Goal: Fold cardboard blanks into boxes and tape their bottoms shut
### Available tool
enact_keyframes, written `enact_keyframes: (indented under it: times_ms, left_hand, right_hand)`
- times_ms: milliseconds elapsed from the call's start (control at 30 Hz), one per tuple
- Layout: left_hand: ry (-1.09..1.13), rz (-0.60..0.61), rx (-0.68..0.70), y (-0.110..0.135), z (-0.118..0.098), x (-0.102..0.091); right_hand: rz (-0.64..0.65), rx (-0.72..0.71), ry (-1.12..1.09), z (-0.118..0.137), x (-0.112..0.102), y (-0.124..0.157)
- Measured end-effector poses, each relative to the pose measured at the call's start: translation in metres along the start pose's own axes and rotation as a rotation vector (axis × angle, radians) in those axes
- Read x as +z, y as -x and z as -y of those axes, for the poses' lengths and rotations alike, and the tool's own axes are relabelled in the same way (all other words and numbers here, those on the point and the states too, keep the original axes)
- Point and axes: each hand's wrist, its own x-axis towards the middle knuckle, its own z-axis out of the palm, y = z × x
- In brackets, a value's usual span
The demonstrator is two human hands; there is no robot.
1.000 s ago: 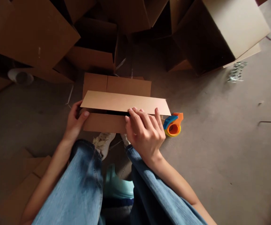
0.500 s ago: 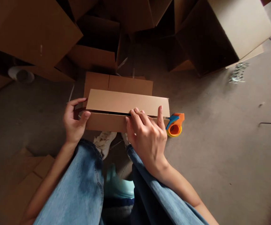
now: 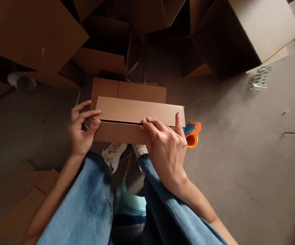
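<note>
A brown cardboard box [image 3: 119, 132] lies in front of my knees, with its upper long flap [image 3: 137, 110] folded down to meet the lower flap along a thin dark seam. A further flap [image 3: 141, 92] lies flat behind them. My left hand [image 3: 82, 131] grips the box's left end, fingers spread across the flap corner. My right hand [image 3: 165, 146] presses its fingertips on the seam near the right end. Just beyond that hand sits an orange and blue tape dispenser [image 3: 192, 135], partly hidden by it.
Large cardboard boxes [image 3: 35, 34] lie heaped along the far side. A white roll [image 3: 22, 82] sits at left, a crumpled plastic packet [image 3: 259, 77] at right, flat cardboard [image 3: 26, 204] at lower left. My denim-clad legs [image 3: 86, 204] and shoes border the concrete floor [image 3: 239, 170].
The upper flap has come down flatter and the seam has narrowed. My right hand has slid rightward, now covering part of the dispenser, and my left fingers have moved onto the flap.
</note>
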Motion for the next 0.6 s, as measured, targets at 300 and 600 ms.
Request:
enact_keyframes:
  times_ms: [300,600]
  left_hand:
    - [0.054,-0.027,-0.028,-0.0003,0.0044,0.0043]
    - [0.065,-0.055,-0.082,0.0003,0.0062,0.0075]
  right_hand:
    - [0.006,-0.013,0.016,0.0012,0.0012,-0.0007]
    - [-0.021,-0.002,0.008,0.0022,0.0032,-0.0013]
